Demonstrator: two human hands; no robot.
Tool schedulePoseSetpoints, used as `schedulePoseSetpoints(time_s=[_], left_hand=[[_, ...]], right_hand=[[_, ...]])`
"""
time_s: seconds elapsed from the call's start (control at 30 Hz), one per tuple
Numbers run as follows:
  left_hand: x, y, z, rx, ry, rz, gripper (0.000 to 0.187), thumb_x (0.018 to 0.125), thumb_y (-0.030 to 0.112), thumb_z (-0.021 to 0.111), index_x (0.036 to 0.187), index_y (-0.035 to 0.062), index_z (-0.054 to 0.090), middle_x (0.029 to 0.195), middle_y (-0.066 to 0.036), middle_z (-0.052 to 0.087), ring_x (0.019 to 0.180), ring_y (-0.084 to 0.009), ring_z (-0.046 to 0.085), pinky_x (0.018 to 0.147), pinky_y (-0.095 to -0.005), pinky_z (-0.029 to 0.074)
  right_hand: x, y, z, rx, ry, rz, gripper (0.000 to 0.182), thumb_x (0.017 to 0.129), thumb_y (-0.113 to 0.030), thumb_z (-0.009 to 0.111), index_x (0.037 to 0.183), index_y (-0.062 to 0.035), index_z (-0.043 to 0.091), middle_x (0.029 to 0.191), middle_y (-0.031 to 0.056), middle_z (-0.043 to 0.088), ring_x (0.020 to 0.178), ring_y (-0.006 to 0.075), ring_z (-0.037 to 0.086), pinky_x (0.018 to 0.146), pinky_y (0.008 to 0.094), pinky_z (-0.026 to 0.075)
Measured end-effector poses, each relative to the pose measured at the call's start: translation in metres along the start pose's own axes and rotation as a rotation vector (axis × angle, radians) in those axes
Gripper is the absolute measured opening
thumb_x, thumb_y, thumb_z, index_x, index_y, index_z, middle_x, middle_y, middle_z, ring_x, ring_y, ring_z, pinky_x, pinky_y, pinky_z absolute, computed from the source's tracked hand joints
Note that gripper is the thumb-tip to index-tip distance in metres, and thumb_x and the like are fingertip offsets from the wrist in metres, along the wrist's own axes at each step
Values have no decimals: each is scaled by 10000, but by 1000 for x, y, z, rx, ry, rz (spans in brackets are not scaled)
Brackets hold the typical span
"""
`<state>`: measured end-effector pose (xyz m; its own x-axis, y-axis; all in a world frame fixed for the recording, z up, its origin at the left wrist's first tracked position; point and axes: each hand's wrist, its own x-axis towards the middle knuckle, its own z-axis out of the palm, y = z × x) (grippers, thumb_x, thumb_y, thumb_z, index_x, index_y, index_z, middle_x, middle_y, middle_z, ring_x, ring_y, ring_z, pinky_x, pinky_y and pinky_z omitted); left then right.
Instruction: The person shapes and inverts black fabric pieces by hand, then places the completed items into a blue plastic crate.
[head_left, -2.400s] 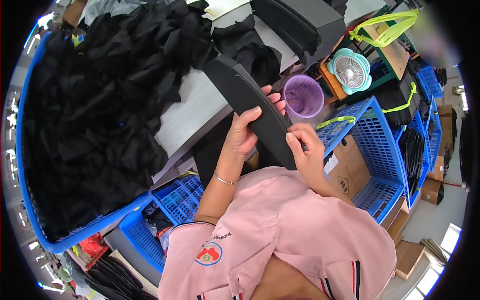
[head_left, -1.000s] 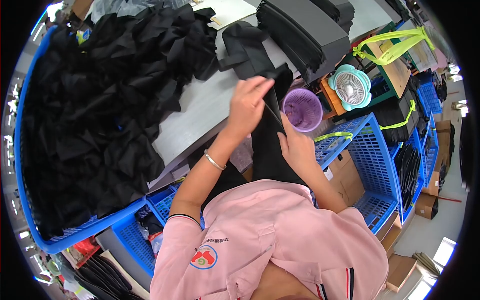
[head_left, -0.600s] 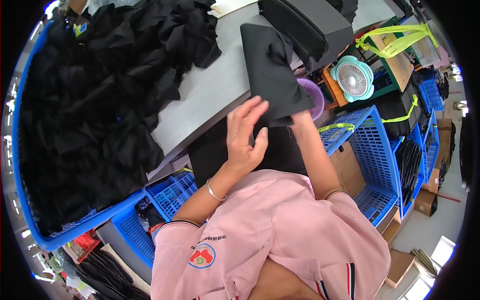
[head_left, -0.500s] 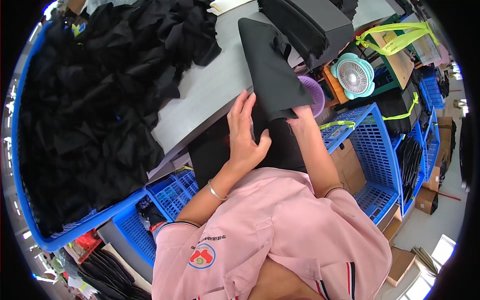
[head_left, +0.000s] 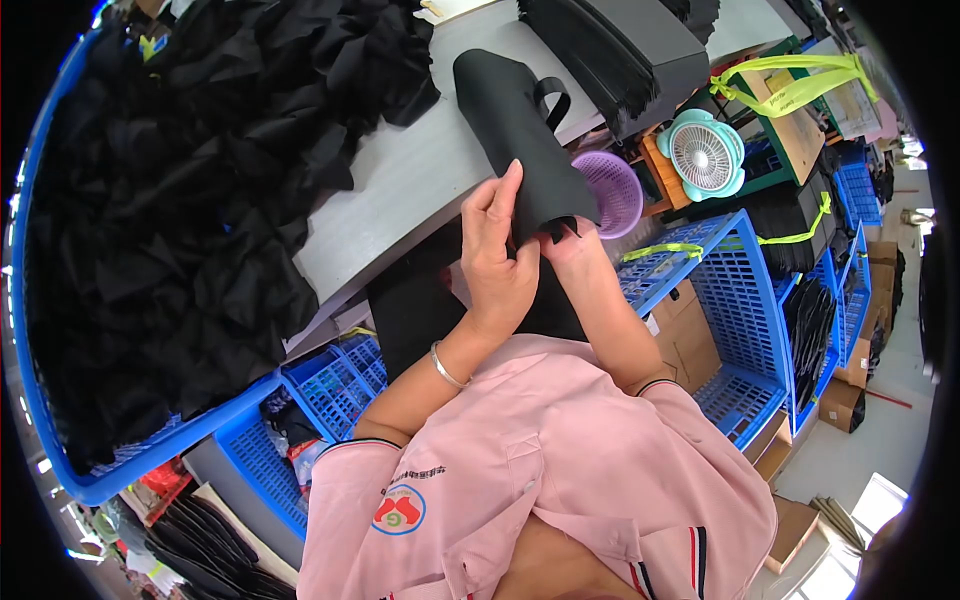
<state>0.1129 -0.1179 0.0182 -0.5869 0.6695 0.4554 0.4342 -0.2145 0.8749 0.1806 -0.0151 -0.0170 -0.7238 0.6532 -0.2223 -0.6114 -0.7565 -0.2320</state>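
Note:
A black fabric piece [head_left: 520, 130] lies slanted over the table's front edge, rolled into a tube-like shape, with a small black loop standing out on its right side. My left hand [head_left: 495, 250], with a silver bangle at the wrist, is closed on the piece's lower left edge, fingers along its side and thumb below. My right hand [head_left: 572, 246] is at the lower end, partly inside the fold; its fingers are hidden by the fabric it holds.
A big blue bin [head_left: 60, 440] heaped with black fabric [head_left: 190, 220] stands left on the grey table [head_left: 390, 190]. Stacked black pieces [head_left: 600, 50] lie at the back. To the right are a purple basket [head_left: 610, 195], a teal fan [head_left: 705, 155] and a blue crate [head_left: 740, 310].
My left hand has moved from beside the fabric onto its edge. The piece has shifted left and curled into a rounder tube, its loop now standing out. My right hand has moved left.

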Motion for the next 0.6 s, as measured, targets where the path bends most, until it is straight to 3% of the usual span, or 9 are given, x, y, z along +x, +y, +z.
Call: schedulePoseSetpoints(time_s=[0.13,0.27,0.37,0.47,0.6], left_hand=[[-5,-2,2,-26,-6,-24,826,650,-223,530,1418,82,527,1195,-54,523,830,-96,501,662,-208,447],[1,-4,-4,-139,9,-73,849,650,-252,502,1430,82,513,1215,-48,507,846,-83,493,694,-194,455],[7,0,-9,-133,22,-58,834,660,-279,480,1407,87,544,1238,-57,495,846,-72,488,734,-179,457],[13,-4,-15,-98,42,-20,799,674,-267,484,1381,93,575,1249,-58,497,841,-74,484,734,-183,452],[17,-3,-20,-15,14,42,771,693,-244,498,1373,108,587,1271,-47,500,825,-74,470,692,-183,421]], right_hand=[[1,5,1,14,94,-6,329,854,-215,707,1118,-36,628,1016,97,667,883,219,670,756,342,588],[-7,7,19,-73,-33,70,312,873,-237,680,1114,-45,629,993,89,664,843,209,662,695,323,579],[-8,7,20,-65,-63,66,310,904,-232,646,1146,-39,619,1027,92,667,870,207,670,729,324,584],[-15,11,33,-177,143,-58,319,922,-201,629,1189,-28,600,1071,100,667,912,205,677,772,331,589],[-14,11,27,-163,71,-45,334,927,-177,629,1216,-15,584,1115,112,659,944,204,677,805,330,588]])
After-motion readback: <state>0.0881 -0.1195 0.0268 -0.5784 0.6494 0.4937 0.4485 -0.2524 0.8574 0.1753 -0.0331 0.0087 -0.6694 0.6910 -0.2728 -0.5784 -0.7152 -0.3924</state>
